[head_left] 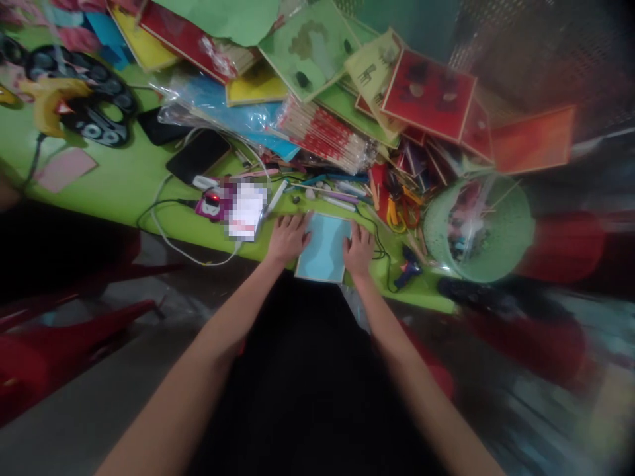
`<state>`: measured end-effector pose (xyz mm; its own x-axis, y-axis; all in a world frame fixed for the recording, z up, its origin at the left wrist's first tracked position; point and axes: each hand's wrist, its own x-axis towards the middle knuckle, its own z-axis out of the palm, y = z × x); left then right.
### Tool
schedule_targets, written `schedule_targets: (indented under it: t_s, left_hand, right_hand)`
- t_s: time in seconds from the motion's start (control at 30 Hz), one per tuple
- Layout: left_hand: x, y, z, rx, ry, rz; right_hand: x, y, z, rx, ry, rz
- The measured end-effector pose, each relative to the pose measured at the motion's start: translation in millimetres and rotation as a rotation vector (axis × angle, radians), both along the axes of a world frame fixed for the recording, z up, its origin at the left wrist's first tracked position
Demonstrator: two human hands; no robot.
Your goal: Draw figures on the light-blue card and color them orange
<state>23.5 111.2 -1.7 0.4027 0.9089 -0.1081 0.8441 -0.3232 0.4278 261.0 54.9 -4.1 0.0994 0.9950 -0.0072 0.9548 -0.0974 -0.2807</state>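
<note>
A light blue rectangular board (323,248) with a pale border lies at the front edge of the green table, directly before me. My left hand (289,238) rests along its left side, fingers stretched forward and apart, the thumb at the board's edge. On the opposite side lies my right hand (360,250), fingers spread forward, its thumb touching the right edge. Neither hand is wrapped round anything. To the right of my right hand is a dark blue glue gun (409,268) with a black cord. A phone with a lit screen (245,211) lies left of my left hand.
Behind the board are pens, yellow-handled scissors (395,210) and packs of red-and-white sticks (322,135). Coloured picture panels (429,91) are piled at the back. A green bin (510,231) stands right. Cables run around a purple power adapter (211,205). A red stool (74,350) is at lower left.
</note>
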Motion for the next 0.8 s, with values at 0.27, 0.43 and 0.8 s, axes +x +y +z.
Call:
schedule_targets:
  t_s: [0.27, 0.43, 0.8]
  left_hand:
    - [-0.6, 0.6, -0.2, 0.002, 0.023, -0.002]
    - [-0.5, 0.1, -1.7, 0.009, 0.032, 0.003]
    - [0.3, 1.4, -1.0, 0.032, 0.052, 0.012]
  right_hand:
    - [0.2, -0.1, 2.0, -0.004, 0.021, 0.013]
    - [-1.0, 0.3, 2.5, 0.001, 0.005, 0.023]
    - [-5.8, 2.6, 5.8, -0.044, -0.006, -0.018]
